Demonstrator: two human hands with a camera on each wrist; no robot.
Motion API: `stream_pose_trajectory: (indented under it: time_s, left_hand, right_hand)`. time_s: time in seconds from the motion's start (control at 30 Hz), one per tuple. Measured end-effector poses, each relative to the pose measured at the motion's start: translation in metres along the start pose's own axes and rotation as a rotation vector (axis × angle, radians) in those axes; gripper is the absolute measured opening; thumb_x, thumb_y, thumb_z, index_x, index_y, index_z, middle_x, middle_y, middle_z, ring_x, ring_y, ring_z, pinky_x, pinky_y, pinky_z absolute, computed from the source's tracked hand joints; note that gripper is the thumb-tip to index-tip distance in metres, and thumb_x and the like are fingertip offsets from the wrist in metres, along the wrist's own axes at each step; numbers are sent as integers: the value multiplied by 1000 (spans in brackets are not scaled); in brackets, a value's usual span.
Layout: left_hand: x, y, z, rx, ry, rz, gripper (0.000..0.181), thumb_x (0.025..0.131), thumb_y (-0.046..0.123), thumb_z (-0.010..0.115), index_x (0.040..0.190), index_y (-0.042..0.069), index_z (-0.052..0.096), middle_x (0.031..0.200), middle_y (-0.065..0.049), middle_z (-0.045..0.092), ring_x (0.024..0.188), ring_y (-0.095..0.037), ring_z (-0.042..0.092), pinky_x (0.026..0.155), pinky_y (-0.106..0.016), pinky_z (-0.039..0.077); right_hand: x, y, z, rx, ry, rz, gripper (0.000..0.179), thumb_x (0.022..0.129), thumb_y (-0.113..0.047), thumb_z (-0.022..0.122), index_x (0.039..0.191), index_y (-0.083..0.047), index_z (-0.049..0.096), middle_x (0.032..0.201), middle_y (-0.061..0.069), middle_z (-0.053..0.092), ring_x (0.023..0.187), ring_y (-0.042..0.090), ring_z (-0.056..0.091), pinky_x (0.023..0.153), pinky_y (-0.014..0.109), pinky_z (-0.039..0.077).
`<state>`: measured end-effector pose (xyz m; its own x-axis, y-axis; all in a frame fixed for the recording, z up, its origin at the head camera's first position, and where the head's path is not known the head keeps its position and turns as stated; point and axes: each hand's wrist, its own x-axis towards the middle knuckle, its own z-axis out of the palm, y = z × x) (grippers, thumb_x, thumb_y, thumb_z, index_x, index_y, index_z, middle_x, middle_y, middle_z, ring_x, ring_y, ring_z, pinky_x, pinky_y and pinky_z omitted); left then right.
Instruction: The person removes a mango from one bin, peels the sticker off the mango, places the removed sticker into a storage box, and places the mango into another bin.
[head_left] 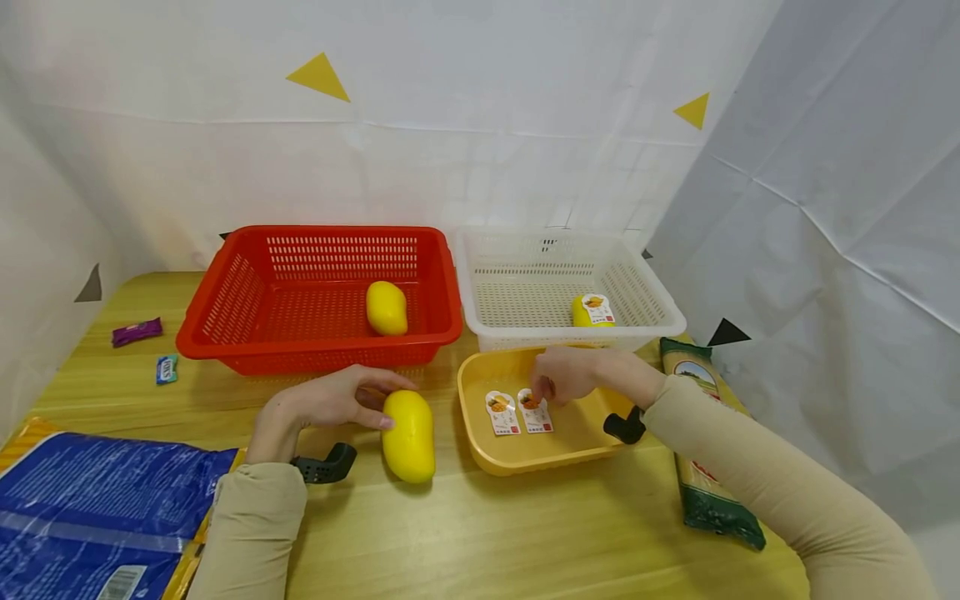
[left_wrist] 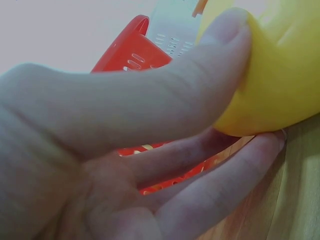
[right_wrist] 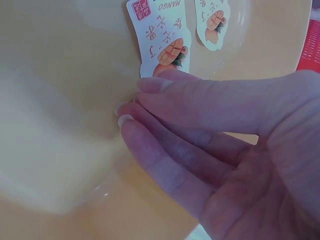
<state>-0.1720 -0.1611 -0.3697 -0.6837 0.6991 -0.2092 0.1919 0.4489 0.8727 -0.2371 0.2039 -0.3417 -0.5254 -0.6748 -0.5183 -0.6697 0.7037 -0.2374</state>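
Note:
A yellow mango (head_left: 408, 437) lies on the wooden table, and my left hand (head_left: 341, 400) grips its upper end between thumb and fingers. The left wrist view shows the thumb (left_wrist: 220, 55) on the mango's side and fingertips at its underside. My right hand (head_left: 566, 375) reaches into a yellow-orange basin (head_left: 480, 457). Its fingertips pinch the top edge of a mango-printed label (head_left: 536, 417); in the right wrist view they cover that end of the label (right_wrist: 159, 35). A second label (head_left: 501, 414) lies flat beside it.
Behind stand a red basket (head_left: 322, 360) holding a mango (head_left: 387, 308) and a white basket (head_left: 517, 337) holding a labelled mango (head_left: 579, 312). A blue packet (head_left: 105, 508) lies left, near two small wrapped sweets (head_left: 137, 332). A green-ended bag (head_left: 720, 517) lies right.

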Motion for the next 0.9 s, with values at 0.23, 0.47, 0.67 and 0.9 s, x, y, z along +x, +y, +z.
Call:
stream_pose_trajectory:
  time_s: [0.23,0.47,0.67,0.9]
  left_hand:
    - [0,-1,0,-1,0,4,54,93,19,71,143,6,53,138,-11,59,128,-37,53,109,-58,41]
    - [1,-1,1,1,1,5,54,93,20,71,143,6,53,138,-11,60,128,-37,54,109,-58,42]
    - [1,0,0,7,-5,14,55,94,19,71,143,5,52,138,-12,59,127,-38,54,108,-57,42]
    - [0,1,0,11,-6,21,55,94,19,70,143,4,51,138,-13,59,126,-38,54,108,-57,43]
  right_hand:
    - [-4,1,0,17,-7,12,20,81,6,73,95,-8,73,80,-4,63,75,9,51,74,24,48]
    - [-8,1,0,35,10,-26,15,80,6,72,88,-6,68,73,-4,52,71,10,46,68,24,42]
    - [-17,-6,-2,45,23,36,29,83,-1,74,111,-9,72,98,1,68,84,12,55,81,29,51]
    - [-25,-20,-5,87,47,7,28,87,-5,73,115,-7,70,103,7,69,85,14,57,81,29,52]
